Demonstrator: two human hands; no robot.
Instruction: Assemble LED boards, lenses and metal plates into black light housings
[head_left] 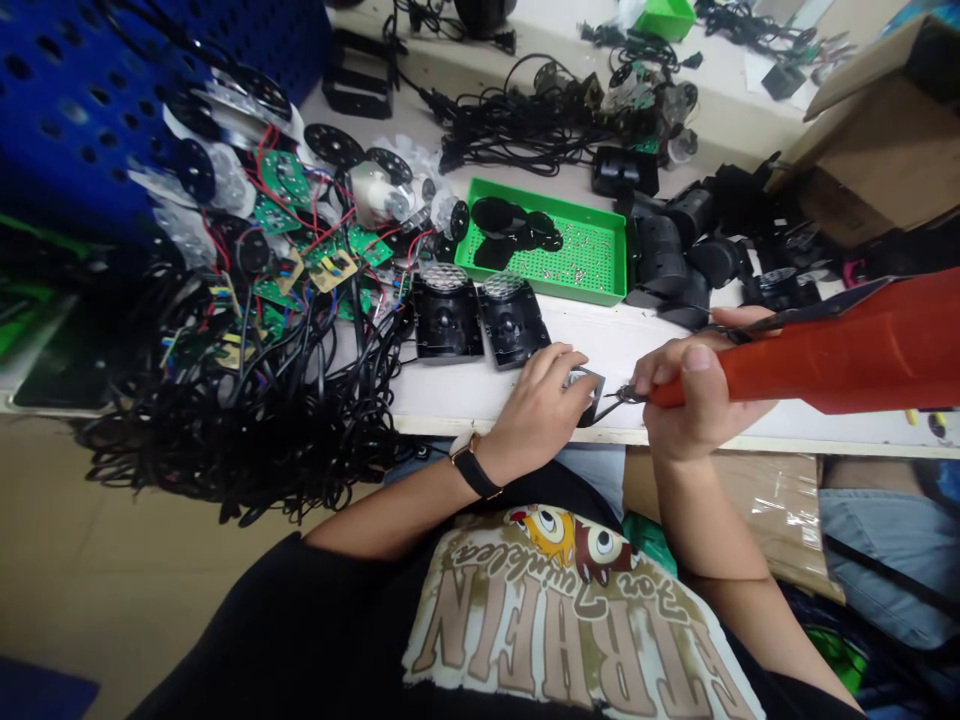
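Red-handled metal snips (810,350) clenched in right hand (701,395), tips at small dark metal bracket (591,392) under left hand (532,415), grip unclear, lower centre; two black mesh-topped housings (446,320) look assembled, wired green circuit boards (285,178) lie loose upper left.

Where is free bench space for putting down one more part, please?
Bare white bench lies between the black housings and the front edge, left of the left hand. Black wires and green circuit boards crowd the left.
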